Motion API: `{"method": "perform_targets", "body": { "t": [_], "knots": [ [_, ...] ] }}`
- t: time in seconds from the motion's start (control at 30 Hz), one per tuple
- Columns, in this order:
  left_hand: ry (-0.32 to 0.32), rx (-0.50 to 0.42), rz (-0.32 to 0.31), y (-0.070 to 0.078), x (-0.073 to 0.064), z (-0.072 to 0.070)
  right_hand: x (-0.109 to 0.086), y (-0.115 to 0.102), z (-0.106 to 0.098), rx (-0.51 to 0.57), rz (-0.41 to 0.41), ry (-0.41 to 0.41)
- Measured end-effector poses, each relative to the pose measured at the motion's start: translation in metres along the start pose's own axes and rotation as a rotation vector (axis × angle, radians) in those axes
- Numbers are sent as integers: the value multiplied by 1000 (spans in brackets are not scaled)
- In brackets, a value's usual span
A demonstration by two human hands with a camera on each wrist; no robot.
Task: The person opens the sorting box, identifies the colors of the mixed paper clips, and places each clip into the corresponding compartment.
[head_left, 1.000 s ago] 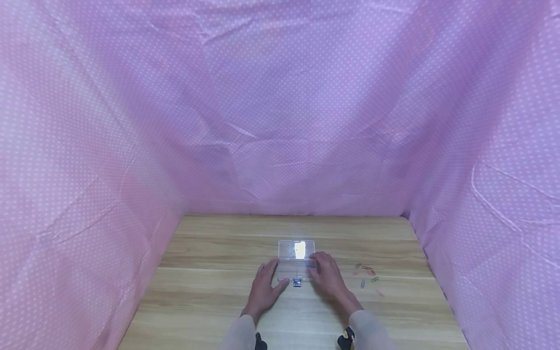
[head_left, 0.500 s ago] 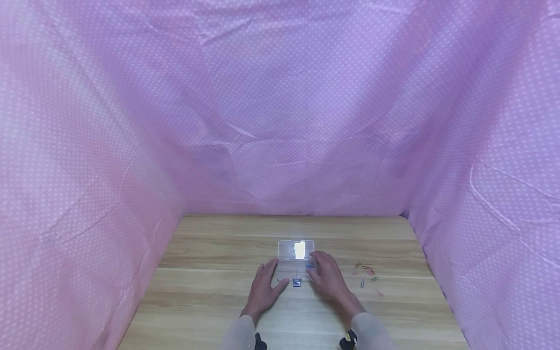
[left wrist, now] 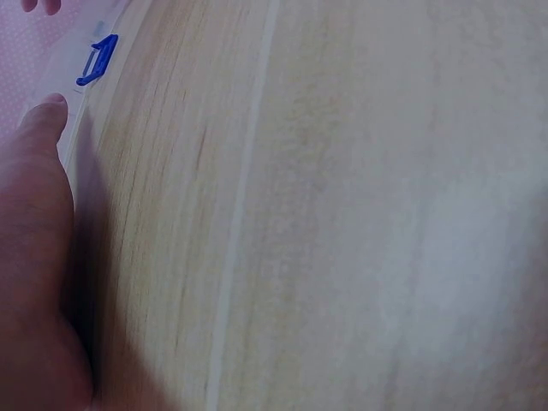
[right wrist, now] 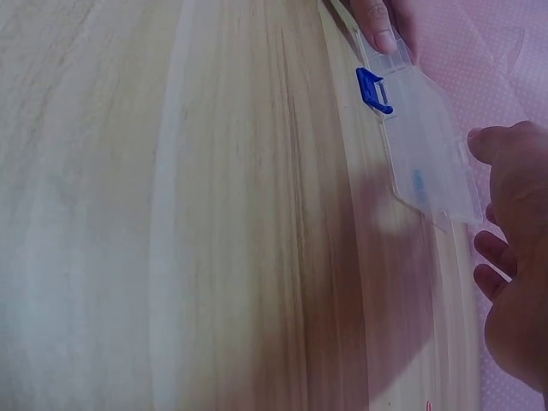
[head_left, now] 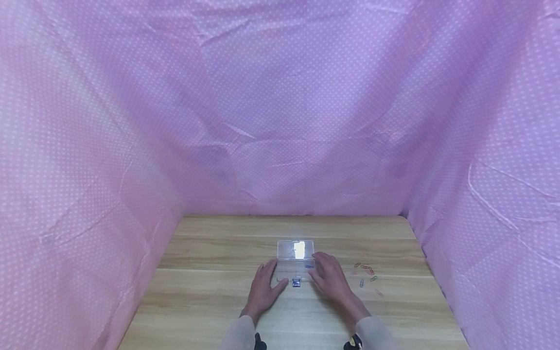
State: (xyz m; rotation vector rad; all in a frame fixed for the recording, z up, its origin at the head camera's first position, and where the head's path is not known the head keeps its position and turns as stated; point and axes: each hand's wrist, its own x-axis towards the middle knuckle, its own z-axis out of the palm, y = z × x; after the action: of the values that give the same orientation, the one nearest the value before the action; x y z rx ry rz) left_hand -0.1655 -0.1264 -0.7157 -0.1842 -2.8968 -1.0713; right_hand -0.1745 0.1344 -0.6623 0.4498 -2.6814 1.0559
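Observation:
A clear plastic box (head_left: 288, 269) lies on the table with its lid (head_left: 286, 250) swung back. At its front edge is a blue latch (head_left: 296, 282), which shows closer in the right wrist view as a latch (right wrist: 370, 90). My left hand (head_left: 262, 288) grips the box's left end, thumb at the front edge and fingers along the side. A small blue piece (right wrist: 418, 181) shows through the box's right part. My right hand (head_left: 331, 277) is beside the right end, its fingers loosely bent, with nothing seen in them.
Several coloured paper clips lie scattered to the right of the right hand, among them a red clip (head_left: 367, 269), a green clip (head_left: 374, 278) and a blue clip (head_left: 361, 283). Pink dotted cloth (head_left: 297, 175) hangs around the wooden table (head_left: 210, 291).
My right hand has shifted slightly right, away from the box's end. The left hand and the box look the same apart from a slight drift of the view.

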Motion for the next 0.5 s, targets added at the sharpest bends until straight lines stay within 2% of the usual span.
{"method": "perform_targets", "body": {
  "t": [0.3,0.5],
  "knots": [
    [11,0,15,2,-1,-1,-10,5,-4,-13,42,-2],
    [11,-7,13,2,0,-1,-14,9,-8,-23,5,39]
  ]
}}
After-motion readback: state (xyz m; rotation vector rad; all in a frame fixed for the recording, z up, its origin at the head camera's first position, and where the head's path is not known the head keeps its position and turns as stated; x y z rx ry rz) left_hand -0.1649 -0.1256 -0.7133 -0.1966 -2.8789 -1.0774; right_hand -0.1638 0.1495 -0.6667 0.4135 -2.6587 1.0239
